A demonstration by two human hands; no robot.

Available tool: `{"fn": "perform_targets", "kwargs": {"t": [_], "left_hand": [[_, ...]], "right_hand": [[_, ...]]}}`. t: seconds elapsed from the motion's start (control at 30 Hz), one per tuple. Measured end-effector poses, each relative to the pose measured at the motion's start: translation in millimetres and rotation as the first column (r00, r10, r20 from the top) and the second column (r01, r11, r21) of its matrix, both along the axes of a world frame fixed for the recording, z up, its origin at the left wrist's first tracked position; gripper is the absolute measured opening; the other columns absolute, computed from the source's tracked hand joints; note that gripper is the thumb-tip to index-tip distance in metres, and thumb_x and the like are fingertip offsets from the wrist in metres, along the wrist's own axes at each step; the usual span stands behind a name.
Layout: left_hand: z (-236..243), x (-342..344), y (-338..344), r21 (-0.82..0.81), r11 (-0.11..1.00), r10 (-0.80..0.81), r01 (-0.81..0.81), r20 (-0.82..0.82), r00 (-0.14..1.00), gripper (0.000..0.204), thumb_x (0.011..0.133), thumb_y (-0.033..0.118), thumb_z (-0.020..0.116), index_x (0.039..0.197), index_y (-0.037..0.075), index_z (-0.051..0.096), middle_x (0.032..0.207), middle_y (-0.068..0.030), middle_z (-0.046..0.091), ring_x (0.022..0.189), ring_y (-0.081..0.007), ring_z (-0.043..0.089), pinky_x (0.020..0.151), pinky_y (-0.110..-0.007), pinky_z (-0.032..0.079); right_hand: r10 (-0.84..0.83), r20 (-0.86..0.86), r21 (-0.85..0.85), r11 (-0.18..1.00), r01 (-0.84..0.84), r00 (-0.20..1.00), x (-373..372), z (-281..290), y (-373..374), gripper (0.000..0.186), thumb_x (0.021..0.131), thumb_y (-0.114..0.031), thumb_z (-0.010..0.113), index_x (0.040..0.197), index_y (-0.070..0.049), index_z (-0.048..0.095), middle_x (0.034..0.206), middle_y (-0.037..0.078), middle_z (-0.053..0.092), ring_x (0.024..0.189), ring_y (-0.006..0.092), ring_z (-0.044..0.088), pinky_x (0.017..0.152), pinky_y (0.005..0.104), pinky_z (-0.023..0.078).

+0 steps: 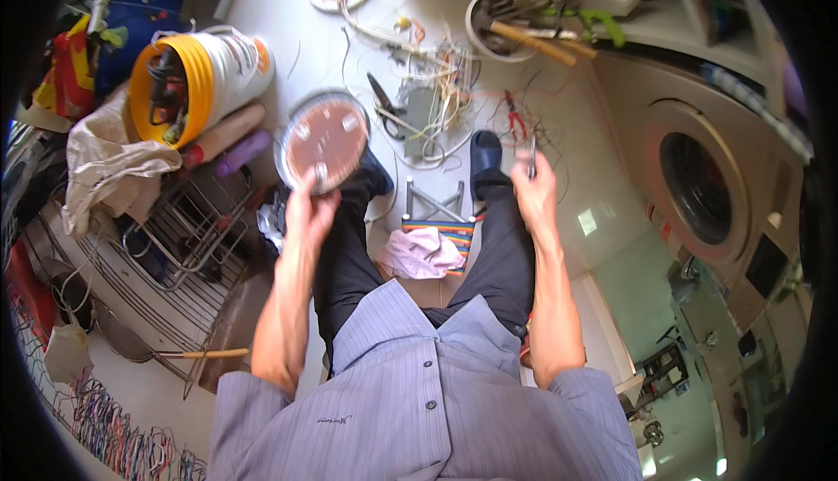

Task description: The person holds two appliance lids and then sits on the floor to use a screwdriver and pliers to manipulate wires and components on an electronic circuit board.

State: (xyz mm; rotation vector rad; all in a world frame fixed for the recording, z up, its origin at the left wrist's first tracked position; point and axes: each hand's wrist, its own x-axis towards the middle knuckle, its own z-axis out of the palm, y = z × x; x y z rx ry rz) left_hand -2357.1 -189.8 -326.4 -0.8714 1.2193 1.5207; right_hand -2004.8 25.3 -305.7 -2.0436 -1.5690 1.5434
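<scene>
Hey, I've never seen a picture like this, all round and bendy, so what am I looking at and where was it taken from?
There's no machine arm here, just a person's own two bare hands. The one picture comes from a wide fisheye camera worn on the head, looking down, which is why straight edges curve near the rim.

The left hand holds a round, flat disc with a reddish-brown face. The right hand grips a small, slim tool, too blurred to identify.

On the pale, smooth floor beyond lie a tangle of thin, mostly whitish wires, black scissors and red-handled pliers. Between the legs, a crumpled pale-pink cloth rests on a striped, folding-frame stool.
</scene>
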Motion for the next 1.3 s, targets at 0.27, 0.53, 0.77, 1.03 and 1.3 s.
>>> {"fn": "perform_targets", "kwargs": {"t": [0.27, 0.53, 0.77, 1.03, 1.3], "left_hand": [[-252.6, -77.0, 20.0, -0.366, 0.914, -0.222, 0.176, -0.086, 0.971, 0.035, 0.096, 0.026, 0.07, 0.124, 0.007, 0.059, 0.108, -0.0093, 0.066, 0.092, -0.0272, 0.064, 0.08, -0.044, 0.058], [-383.5, -101.3, 37.5, -0.263, 0.954, -0.199, 0.144, -0.193, 0.961, 0.043, 0.094, 0.017, 0.071, 0.132, 0.012, 0.052, 0.117, -0.0111, 0.066, 0.099, -0.0286, 0.067, 0.081, -0.048, 0.057], [-427.5, -116.2, 54.1, -0.201, 0.978, -0.096, 0.052, -0.217, 0.971, 0.048, 0.093, 0.019, 0.073, 0.134, 0.006, 0.05, 0.126, -0.0153, 0.062, 0.104, -0.0308, 0.065, 0.081, -0.047, 0.059], [-389.6, -78.8, 16.7, -0.802, 0.266, -0.96, 0.535, -0.172, 0.22, 0.076, 0.082, 0.04, 0.079, 0.135, -0.008, 0.055, 0.11, -0.0215, 0.071, 0.103, -0.0316, 0.068, 0.089, -0.042, 0.054], [-149.2, 87.4, 55.4, 0.79, 0.319, -0.948, 0.523, 0.274, 0.164, 0.056, 0.099, 0.033, 0.065, 0.143, 0.002, 0.051, 0.135, -0.007, 0.062, 0.12, -0.0166, 0.058, 0.108, -0.032, 0.044]], "right_hand": [[0.568, -0.035, -0.133, 0.813, -0.567, 0.822, -21.8, -188.4, -142.6, 0.026, 0.081, -0.019, 0.07, 0.095, 0.0, 0.059, 0.09, 0.025, 0.066, 0.089, 0.0464, 0.064, 0.077, 0.053, 0.052], [0.955, -0.165, -0.269, 0.197, -0.943, 0.247, -9.0, -199.8, -229.9, 0.043, 0.083, -0.028, 0.077, 0.108, -0.006, 0.05, 0.108, 0.022, 0.054, 0.088, 0.0428, 0.067, 0.076, 0.0553, 0.055], [0.982, -0.079, -0.157, 0.157, -0.975, 0.171, -6.9, -220.0, -242.0, 0.016, 0.091, -0.013, 0.053, 0.106, -0.007, 0.052, 0.098, 0.019, 0.056, 0.077, 0.0375, 0.07, 0.065, 0.053, 0.056], [0.631, -0.606, -0.409, 0.275, -0.87, 0.485, -19.1, -171.3, -193.4, 0.017, 0.085, -0.014, 0.063, 0.097, -0.002, 0.064, 0.077, 0.012, 0.064, 0.067, 0.025, 0.067, 0.057, 0.0409, 0.05], [-0.452, -0.531, -0.802, 0.54, -0.254, 0.717, -23.7, -52.2, -13.8, 0.023, 0.079, -0.005, 0.074, 0.098, 0.001, 0.062, 0.07, 0.003, 0.061, 0.044, 0.0057, 0.046, 0.04, 0.0216, 0.033]]}}
